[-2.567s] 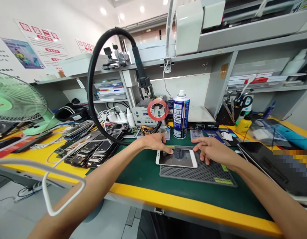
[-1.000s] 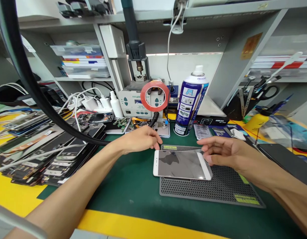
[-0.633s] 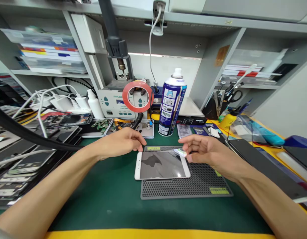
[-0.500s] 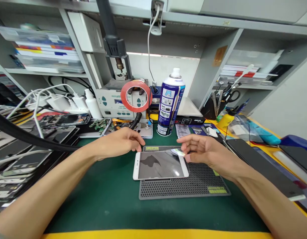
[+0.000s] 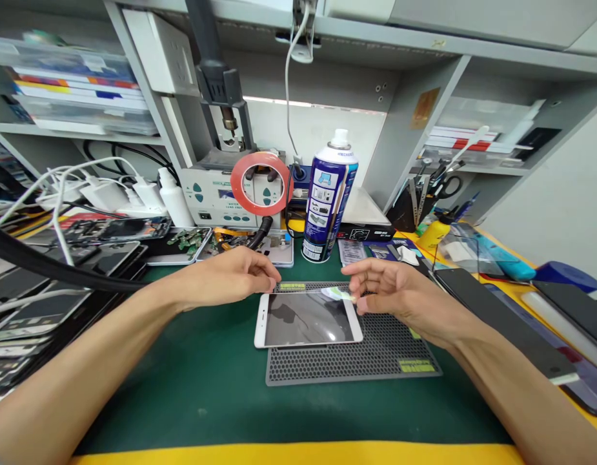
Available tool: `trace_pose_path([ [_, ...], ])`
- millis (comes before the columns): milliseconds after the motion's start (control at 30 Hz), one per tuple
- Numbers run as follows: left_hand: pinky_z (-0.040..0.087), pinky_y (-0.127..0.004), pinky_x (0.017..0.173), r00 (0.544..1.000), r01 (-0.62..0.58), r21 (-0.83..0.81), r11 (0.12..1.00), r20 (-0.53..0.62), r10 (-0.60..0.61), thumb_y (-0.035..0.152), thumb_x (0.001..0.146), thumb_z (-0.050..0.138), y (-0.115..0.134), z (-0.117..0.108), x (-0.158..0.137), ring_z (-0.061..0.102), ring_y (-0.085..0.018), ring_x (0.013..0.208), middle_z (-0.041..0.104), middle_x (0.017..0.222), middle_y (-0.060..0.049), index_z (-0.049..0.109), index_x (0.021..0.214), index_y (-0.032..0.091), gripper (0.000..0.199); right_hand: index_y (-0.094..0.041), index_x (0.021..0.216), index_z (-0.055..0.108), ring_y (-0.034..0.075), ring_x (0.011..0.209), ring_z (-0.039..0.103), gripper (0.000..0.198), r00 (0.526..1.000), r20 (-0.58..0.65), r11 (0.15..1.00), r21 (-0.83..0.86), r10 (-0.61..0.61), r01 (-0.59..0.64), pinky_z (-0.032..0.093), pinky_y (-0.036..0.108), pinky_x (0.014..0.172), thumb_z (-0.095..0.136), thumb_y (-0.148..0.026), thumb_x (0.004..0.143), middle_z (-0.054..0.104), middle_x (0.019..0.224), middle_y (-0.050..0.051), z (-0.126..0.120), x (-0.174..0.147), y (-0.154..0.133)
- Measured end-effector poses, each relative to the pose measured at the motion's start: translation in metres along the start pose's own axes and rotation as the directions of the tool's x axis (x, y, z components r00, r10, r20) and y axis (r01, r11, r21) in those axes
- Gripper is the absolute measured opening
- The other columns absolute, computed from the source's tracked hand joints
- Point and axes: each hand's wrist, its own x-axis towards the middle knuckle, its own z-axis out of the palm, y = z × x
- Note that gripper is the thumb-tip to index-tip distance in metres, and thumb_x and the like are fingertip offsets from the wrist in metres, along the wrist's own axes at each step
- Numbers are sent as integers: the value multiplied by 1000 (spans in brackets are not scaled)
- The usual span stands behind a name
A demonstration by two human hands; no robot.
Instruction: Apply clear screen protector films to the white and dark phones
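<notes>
A white-framed smartphone (image 5: 308, 320) lies screen up across a grey honeycomb mat (image 5: 346, 368). Reflections show on its dark glass. My left hand (image 5: 235, 278) is at the phone's far left corner, fingers curved downward and thumb close beneath the index finger. Nothing shows in its grasp, and whether the tips touch the phone's edge is unclear. At the far right corner hovers my right hand (image 5: 395, 294), its fingers loosely bent with a gap between them and the thumb. I see nothing held there either.
Behind the mat stands a blue spray can (image 5: 327, 197). A red tape roll (image 5: 262, 184) hangs on the soldering station (image 5: 215, 194). Phones and parts (image 5: 31, 297) crowd the left, where a black hose (image 5: 80, 274) crosses. More phones (image 5: 501, 323) lie on the right.
The camera view has shifted slightly. My left hand has edged a little right, its thumb nearer the phone's corner. The phone and my right hand stay almost the same.
</notes>
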Motion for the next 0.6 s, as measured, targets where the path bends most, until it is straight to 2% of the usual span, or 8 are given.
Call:
trace_pose_path([
  [433, 44, -28, 75, 999, -33, -71, 997, 11, 34, 42, 79, 62, -2, -2, -1, 62, -21, 90, 71, 94, -3, 72, 100, 24, 29, -19, 105, 65, 17, 80, 60, 37, 1000, -23, 1000, -6, 8, -9, 50, 29, 69, 78, -16, 70, 61, 90, 4, 1, -1, 0],
  [600, 43, -29, 70, 998, -63, -62, 996, 14, 64, 43, 76, 65, -3, -3, -2, 61, -21, 84, 72, 89, -3, 74, 95, 23, 29, -20, 105, 65, 18, 80, 60, 38, 999, -22, 999, -33, 38, -39, 51, 29, 70, 81, -24, 71, 61, 89, 4, 0, -2, -1],
])
